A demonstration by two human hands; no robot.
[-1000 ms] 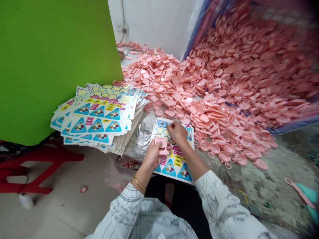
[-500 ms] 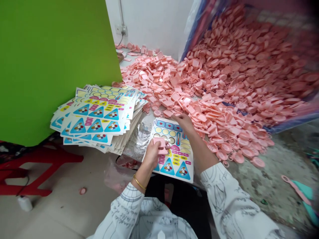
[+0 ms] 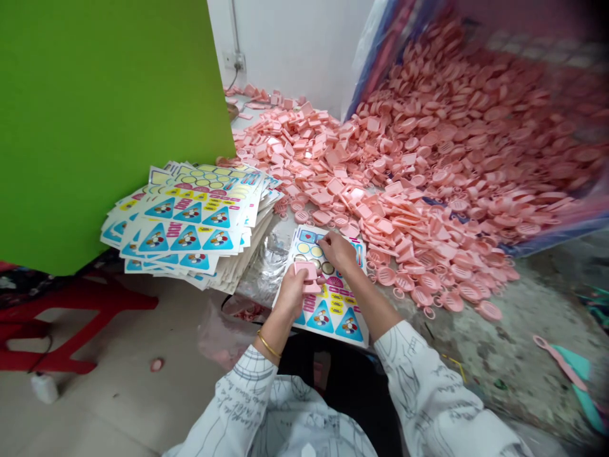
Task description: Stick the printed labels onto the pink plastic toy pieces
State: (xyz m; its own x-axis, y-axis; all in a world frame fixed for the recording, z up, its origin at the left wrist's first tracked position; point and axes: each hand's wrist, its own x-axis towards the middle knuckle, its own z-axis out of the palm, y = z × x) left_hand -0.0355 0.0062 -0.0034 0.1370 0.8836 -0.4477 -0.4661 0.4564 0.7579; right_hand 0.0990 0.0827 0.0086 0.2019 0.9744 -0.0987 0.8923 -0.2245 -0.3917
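A sticker sheet (image 3: 347, 327) with blue, yellow and pink shapes lies in front of me at the bench edge. My left hand (image 3: 291, 293) is closed around small pink plastic pieces (image 3: 307, 271), held over the sheet's left side. Near the sheet's top, my right hand (image 3: 340, 252) has its fingers bent together at the row of blue heart stickers (image 3: 308, 237). Whether a sticker is between those fingertips is hidden. Sheets of the same print form a thick, uneven stack (image 3: 190, 219) to the left.
Loose pink plastic pieces (image 3: 323, 149) are heaped across the bench, spilling from a large blue-edged container (image 3: 547, 238) at right. A green panel (image 3: 109, 114) stands at left above a red stool (image 3: 109, 317). A pink-and-teal item (image 3: 566, 368) lies far right.
My right hand has moved left and slightly down, from beyond the sheet's upper right edge onto the row of heart stickers. My left hand keeps its hold on the pink pieces.
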